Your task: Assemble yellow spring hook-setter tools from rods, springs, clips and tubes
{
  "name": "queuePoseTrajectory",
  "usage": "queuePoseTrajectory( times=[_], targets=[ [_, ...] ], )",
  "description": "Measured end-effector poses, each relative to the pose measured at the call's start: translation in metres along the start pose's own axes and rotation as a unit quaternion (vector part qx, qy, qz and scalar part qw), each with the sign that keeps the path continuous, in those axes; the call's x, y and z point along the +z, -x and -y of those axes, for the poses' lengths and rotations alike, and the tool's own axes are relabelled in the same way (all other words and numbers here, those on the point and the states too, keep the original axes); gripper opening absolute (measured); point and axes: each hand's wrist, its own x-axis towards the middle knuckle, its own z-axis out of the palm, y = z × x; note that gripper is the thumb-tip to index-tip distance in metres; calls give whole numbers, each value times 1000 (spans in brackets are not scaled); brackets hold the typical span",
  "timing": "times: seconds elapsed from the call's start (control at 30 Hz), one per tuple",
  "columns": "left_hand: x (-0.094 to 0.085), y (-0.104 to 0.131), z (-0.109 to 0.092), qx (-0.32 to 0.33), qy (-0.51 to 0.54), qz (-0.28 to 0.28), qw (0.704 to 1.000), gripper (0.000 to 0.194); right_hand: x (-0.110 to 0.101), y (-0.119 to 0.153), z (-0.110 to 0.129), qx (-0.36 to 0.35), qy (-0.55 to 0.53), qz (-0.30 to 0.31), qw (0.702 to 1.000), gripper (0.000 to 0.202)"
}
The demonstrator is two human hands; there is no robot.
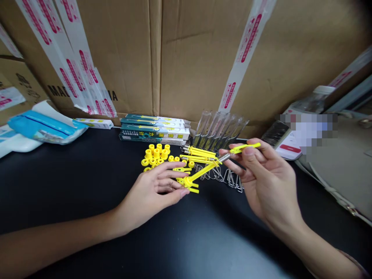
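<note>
Between my hands a slim yellow plastic tool (205, 173) with a metal section slants up to the right. My left hand (157, 186) pinches around its wide, flanged lower end. At the upper end, my right hand (264, 174) holds a flat yellow piece (245, 147) between thumb and fingers, beside the metal section (226, 157). Whether that piece is joined to the metal cannot be made out. Behind the tool lie similar yellow rods with metal tips (200, 151). Yellow flanged bushings (157, 154) and small rings stand left of them, partly behind my left hand.
Bent wire pieces and springs (232, 180) lie by my right hand. Green-and-white boxes (154, 131) and clear plastic sleeves (219, 130) stand against a large cardboard box (186, 58). A blue packet (48, 124) is at left; a bottle (316, 99) and bag (340, 159) are at right.
</note>
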Motion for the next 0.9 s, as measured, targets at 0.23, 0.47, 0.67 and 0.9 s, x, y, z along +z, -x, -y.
queuePoseTrajectory(
  times=[0.23,0.47,0.67,0.9],
  targets=[
    [-1,-1,2,23,-26,-45,998,39,1,0,2,2,-11,5,1000,17],
    [-3,-3,-4,-9,-23,-29,999,35,1,1,4,3,-20,11,1000,15],
    [-7,-6,-1,-9,83,-36,996,40,4,8,5,-9,-16,45,999,13],
    [-6,-7,-2,-16,114,-37,993,24,8,14,8,-15,-31,58,998,12]
  ],
)
